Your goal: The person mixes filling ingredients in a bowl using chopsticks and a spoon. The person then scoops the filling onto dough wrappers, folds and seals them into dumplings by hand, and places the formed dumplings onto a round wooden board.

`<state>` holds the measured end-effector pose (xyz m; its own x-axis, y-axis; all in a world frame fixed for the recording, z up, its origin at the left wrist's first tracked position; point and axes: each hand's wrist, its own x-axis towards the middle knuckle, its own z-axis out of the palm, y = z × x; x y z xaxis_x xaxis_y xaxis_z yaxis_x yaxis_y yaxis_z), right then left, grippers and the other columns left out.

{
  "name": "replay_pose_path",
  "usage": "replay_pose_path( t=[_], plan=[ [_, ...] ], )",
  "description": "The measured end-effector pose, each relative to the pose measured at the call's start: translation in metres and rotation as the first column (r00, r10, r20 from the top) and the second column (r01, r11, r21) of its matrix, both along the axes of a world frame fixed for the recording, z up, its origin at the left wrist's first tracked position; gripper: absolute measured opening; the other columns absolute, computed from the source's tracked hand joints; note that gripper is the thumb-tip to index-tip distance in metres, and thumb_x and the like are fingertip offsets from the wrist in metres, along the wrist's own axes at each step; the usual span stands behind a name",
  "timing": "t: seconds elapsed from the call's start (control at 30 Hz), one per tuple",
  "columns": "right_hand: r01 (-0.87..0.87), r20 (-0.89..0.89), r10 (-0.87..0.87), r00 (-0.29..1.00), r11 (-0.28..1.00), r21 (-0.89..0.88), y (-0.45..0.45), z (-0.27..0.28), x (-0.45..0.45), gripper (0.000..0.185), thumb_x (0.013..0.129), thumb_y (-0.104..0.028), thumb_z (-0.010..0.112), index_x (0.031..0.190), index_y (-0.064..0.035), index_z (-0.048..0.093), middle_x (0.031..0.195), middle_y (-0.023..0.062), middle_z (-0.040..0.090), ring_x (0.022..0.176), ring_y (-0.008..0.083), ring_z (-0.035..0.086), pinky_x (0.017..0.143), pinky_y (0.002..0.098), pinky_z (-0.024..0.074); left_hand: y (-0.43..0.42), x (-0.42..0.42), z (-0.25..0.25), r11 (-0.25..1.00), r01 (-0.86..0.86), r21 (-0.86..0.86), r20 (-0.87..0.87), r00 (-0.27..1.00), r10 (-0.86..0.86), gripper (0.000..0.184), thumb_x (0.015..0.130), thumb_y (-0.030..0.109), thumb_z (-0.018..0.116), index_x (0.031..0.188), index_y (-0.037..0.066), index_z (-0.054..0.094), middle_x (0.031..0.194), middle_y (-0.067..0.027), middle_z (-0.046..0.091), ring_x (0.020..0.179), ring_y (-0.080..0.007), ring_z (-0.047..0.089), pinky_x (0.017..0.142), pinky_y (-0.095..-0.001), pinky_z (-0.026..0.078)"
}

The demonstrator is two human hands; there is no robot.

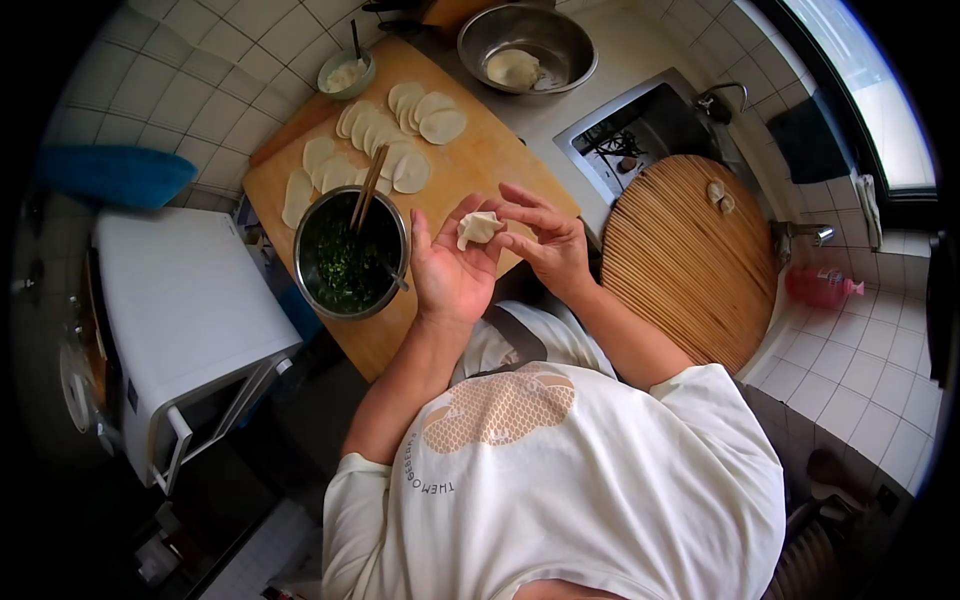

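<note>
A folded dumpling (480,229) of pale dough sits on the fingers of my left hand (452,275), whose palm faces up with the thumb apart. With thumb and fingertips, my right hand (553,245) grips the dumpling's right edge. To the left of my hands stands a steel bowl (308,275) of chopped green filling (350,270), with wooden chopsticks (370,188) leaning in it. Several round dough wrappers (412,172) lie overlapped on the wooden board (480,150) beyond.
Two dumplings (720,198) rest on a round slatted tray (680,265) at the right, partly over the sink (577,143). A steel basin (527,20) with dough (513,69) stands at the back. A small bowl (346,88) of white powder is on the board's far corner. A white appliance (190,310) stands left.
</note>
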<state>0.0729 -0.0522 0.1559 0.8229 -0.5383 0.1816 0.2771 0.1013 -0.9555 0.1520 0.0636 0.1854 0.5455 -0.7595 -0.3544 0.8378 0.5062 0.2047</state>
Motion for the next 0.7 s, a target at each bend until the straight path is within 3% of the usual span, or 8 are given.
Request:
replay_pose_path(
  t=[0.1,0.2,0.37,0.47,0.5,0.57,0.63,0.7],
  plan=[
    [0.059,0.048,-0.067,0.997,0.987,0.151,0.003,-0.004,-0.002,0.022,0.069,-0.006,0.072,0.09,-0.0066,0.069,0.095,0.0094,0.065,0.112,0.0226,0.05,0.092,0.0335,0.0392,-0.008,-0.004,0.003,1.0,-0.021,-0.017,-0.042,0.999,0.02,0.062,0.089,0.051,0.035,0.111,-0.006,0.049,0.108,-0.0214,0.055,0.099,-0.0303,0.055,0.086,-0.0387,0.046],
    [0.055,0.086,-0.068,0.994,0.988,0.146,-0.002,-0.017,-0.004,0.014,0.07,-0.001,0.07,0.083,-0.004,0.068,0.096,0.0097,0.064,0.109,0.0227,0.052,0.09,0.033,0.041,-0.017,-0.011,0.008,0.997,-0.033,0.073,-0.026,0.999,0.035,0.06,0.089,0.049,0.038,0.109,-0.007,0.049,0.109,-0.0221,0.054,0.101,-0.0301,0.054,0.088,-0.0393,0.045],
    [0.102,-0.014,-0.107,0.994,0.972,-0.211,-0.018,0.002,-0.019,0.022,0.07,-0.003,0.069,0.091,-0.0031,0.064,0.113,0.0136,0.058,0.109,0.0244,0.052,0.09,0.0323,0.0413,-0.028,-0.013,-0.004,0.992,-0.009,0.129,0.034,0.999,0.004,0.059,0.088,0.05,0.039,0.106,-0.005,0.051,0.104,-0.0188,0.057,0.102,-0.0302,0.053,0.087,-0.0386,0.045],
    [0.079,0.051,-0.067,0.996,0.954,-0.289,-0.037,0.026,-0.03,0.034,0.068,-0.006,0.071,0.1,-0.0067,0.062,0.119,0.0103,0.054,0.115,0.0248,0.048,0.091,0.0352,0.0414,-0.044,-0.019,0.005,0.957,0.044,0.287,0.096,0.993,-0.075,0.058,0.089,0.05,0.037,0.109,-0.002,0.05,0.107,-0.0162,0.055,0.102,-0.0267,0.053,0.087,-0.0354,0.044],
    [0.105,0.051,-0.095,0.994,0.951,-0.29,-0.044,0.024,-0.033,0.034,0.068,-0.006,0.071,0.1,-0.0067,0.062,0.119,0.0103,0.054,0.115,0.0248,0.048,0.091,0.0352,0.0414,-0.049,-0.021,0.002,0.956,0.071,0.286,0.096,0.99,-0.102,0.058,0.089,0.05,0.037,0.109,-0.002,0.05,0.107,-0.0162,0.055,0.102,-0.0267,0.053,0.087,-0.0354,0.044],
    [0.092,0.002,-0.11,0.994,0.825,-0.557,-0.057,0.018,-0.036,0.03,0.067,-0.006,0.072,0.096,-0.0068,0.064,0.114,0.0095,0.058,0.109,0.0252,0.052,0.089,0.0352,0.0431,-0.061,-0.024,-0.008,0.969,0.227,0.102,0.114,0.965,-0.238,0.059,0.089,0.05,0.037,0.113,-0.003,0.045,0.11,-0.0171,0.052,0.102,-0.0276,0.052,0.088,-0.0367,0.043],
    [0.106,0.009,-0.117,0.993,0.863,-0.495,-0.072,0.013,-0.049,0.022,0.066,-0.004,0.072,0.087,-0.0058,0.067,0.104,0.0096,0.062,0.103,0.0239,0.055,0.086,0.0339,0.0449,-0.082,-0.035,-0.007,0.955,0.265,0.133,0.128,0.951,-0.282,0.059,0.089,0.05,0.035,0.114,-0.002,0.045,0.109,-0.0146,0.053,0.101,-0.0247,0.052,0.089,-0.0352,0.043],
    [0.162,-0.005,-0.165,0.986,0.973,-0.166,-0.086,0.004,-0.065,0.012,0.068,-0.005,0.07,0.08,-0.0018,0.067,0.093,0.0106,0.065,0.086,0.0175,0.061,0.072,0.0281,0.0489,-0.1,-0.048,-0.006,0.916,0.324,0.237,0.192,0.908,-0.371,0.057,0.09,0.05,0.034,0.117,0.0,0.044,0.112,-0.0137,0.052,0.102,-0.0239,0.052,0.09,-0.0336,0.042]
  ],
)
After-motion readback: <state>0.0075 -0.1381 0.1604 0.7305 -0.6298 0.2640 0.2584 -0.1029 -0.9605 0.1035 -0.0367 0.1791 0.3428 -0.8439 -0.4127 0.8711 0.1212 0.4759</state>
